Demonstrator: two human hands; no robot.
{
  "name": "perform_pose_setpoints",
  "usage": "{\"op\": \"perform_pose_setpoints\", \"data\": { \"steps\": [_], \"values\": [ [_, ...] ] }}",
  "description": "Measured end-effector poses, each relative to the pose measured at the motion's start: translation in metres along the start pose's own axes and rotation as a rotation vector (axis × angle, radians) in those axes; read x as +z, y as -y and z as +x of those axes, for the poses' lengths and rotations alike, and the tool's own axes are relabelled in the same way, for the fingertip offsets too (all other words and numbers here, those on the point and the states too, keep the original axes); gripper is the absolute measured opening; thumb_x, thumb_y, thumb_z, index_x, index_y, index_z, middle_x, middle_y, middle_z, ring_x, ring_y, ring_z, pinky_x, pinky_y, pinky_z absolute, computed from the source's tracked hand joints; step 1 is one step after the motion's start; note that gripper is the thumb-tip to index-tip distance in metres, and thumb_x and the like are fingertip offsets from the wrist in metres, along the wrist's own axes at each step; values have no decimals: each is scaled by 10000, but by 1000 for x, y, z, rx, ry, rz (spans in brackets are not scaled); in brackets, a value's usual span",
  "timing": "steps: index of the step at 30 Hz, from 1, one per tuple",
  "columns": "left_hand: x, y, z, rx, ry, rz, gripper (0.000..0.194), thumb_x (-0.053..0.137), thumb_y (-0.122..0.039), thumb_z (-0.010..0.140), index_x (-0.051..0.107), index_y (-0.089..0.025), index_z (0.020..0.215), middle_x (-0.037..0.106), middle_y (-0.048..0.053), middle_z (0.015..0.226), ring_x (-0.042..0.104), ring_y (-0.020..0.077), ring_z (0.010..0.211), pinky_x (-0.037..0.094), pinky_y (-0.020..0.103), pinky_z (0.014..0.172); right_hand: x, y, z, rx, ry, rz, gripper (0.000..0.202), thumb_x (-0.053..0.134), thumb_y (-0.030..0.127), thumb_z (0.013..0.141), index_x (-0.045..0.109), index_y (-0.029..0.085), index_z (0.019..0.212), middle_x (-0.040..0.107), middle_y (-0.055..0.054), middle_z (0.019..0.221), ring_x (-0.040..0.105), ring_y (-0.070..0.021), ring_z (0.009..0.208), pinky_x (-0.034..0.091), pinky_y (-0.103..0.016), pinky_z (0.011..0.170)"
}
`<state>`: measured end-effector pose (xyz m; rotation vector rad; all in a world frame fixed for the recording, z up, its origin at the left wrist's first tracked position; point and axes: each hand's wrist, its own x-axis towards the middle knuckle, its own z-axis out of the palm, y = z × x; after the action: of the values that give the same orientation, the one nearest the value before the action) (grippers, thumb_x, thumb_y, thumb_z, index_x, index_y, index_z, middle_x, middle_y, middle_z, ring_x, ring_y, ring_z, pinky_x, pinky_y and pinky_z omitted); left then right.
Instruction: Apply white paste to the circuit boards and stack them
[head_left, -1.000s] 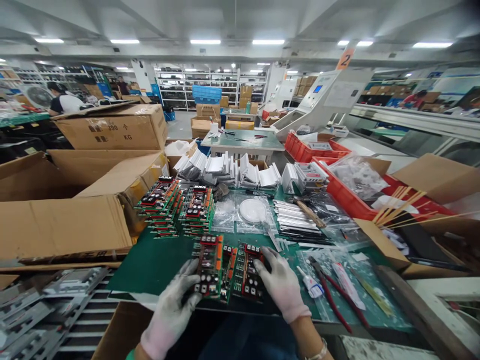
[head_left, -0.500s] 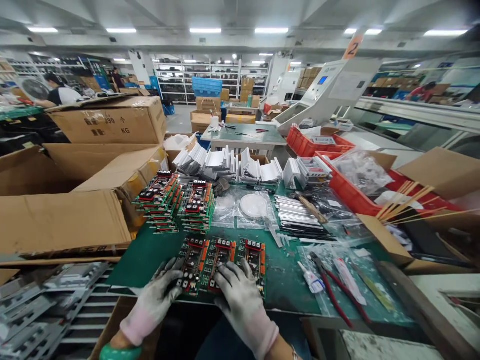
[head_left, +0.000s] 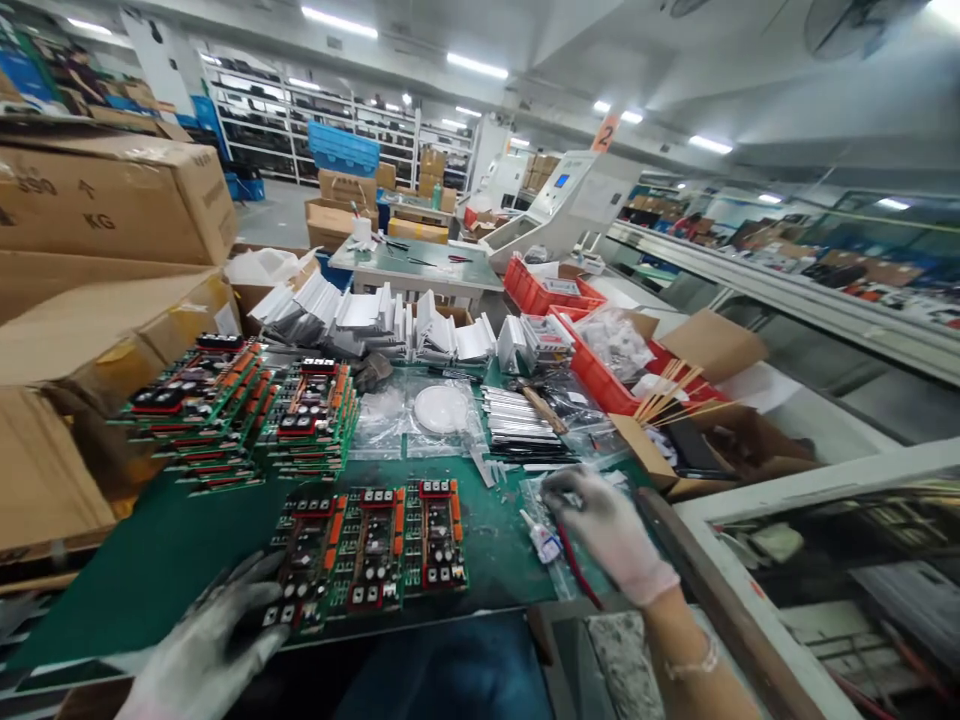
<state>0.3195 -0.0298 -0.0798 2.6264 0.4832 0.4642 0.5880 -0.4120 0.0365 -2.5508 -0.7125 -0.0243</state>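
Note:
Three populated green circuit boards lie side by side: the left board (head_left: pixel 306 560), the middle board (head_left: pixel 373 545) and the right board (head_left: pixel 436 535). My gloved left hand (head_left: pixel 206 635) is at the lower left corner of the left board, thumb and fingers apart. Over on the right, my gloved right hand (head_left: pixel 604 530) is above red-handled pliers (head_left: pixel 576 568), its fingers bent and apart around their head end. The hand hides the pliers' jaws and one handle. Close beside them lies a small white tube or bottle (head_left: pixel 543 540) with a nozzle.
Two stacks of boards (head_left: pixel 315 425) stand behind on the green mat (head_left: pixel 142 570). Silver heat sinks (head_left: pixel 367 315), metal strips (head_left: pixel 517 425) and a bag with a white disc (head_left: pixel 441 410) lie farther back. Red crates (head_left: pixel 600 365) and cartons (head_left: pixel 180 200) flank the table.
My right hand has left the boards and moved right to the pliers. My left hand stays by the left board. The view has turned right and tilted.

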Motion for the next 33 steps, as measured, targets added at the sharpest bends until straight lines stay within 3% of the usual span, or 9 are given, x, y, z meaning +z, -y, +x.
{"op": "perform_pose_setpoints", "data": {
  "steps": [4,8,14,17,22,25,27,30,33],
  "values": [
    [19,23,-2,18,-10,-32,433,565,-664,759,720,-316,966,682,32,1212,635,334,1126,521,516,979,-35,-73,15,236,-27,-143,259,489,260,871,717,188,970,712,-95,1032,648,-226,995,454,-305,885],
    [27,30,-3,43,-43,-45,392,543,-617,809,701,-299,974,667,42,1238,620,324,1150,496,521,1009,-32,-108,0,430,107,-252,184,580,275,803,752,218,837,747,-90,882,688,-249,862,472,-311,761],
    [-3,-9,1,111,-15,27,319,629,-521,775,701,-273,962,713,37,1134,675,302,1052,586,430,897,-14,-118,-18,589,246,-316,184,606,265,774,708,208,632,724,-149,765,693,-304,759,449,-356,655],
    [-12,-26,1,128,-35,63,246,635,-412,783,692,-255,964,706,43,1154,661,299,1089,590,426,889,-17,-118,-16,580,299,-276,282,580,307,818,669,254,556,701,-125,713,685,-254,672,441,-353,634],
    [-12,-34,-5,139,-36,90,193,633,-290,773,686,-240,952,716,59,1123,683,281,1034,581,436,905,-21,-116,-16,644,94,-209,319,644,361,755,540,318,456,639,-107,622,624,-201,516,418,-383,592],
    [-11,-35,-6,156,-37,66,177,625,-241,778,680,-243,946,703,49,1161,659,266,1093,561,428,951,-13,-105,-24,561,-118,-90,118,617,419,742,598,339,658,659,-118,656,607,-234,500,435,-413,566],
    [-9,-36,-7,178,-62,52,171,623,-218,783,672,-242,945,679,43,1216,609,268,1183,539,432,992,-3,-83,-33,411,-198,-54,176,570,442,771,642,321,877,710,-140,828,668,-270,645,476,-422,610],
    [-7,-36,-7,230,-102,43,180,611,-185,799,643,-238,969,652,43,1262,565,266,1241,525,438,1017,24,-24,-44,120,-168,80,282,507,493,848,623,306,1024,726,-80,963,704,-257,822,535,-379,664],
    [-8,-38,-9,287,-193,33,120,567,-211,869,603,-231,982,645,72,1271,555,263,1251,564,420,959,56,42,-49,-167,-146,259,185,488,384,920,604,283,1023,715,-8,891,700,-192,805,556,-296,686]
  ]
}}
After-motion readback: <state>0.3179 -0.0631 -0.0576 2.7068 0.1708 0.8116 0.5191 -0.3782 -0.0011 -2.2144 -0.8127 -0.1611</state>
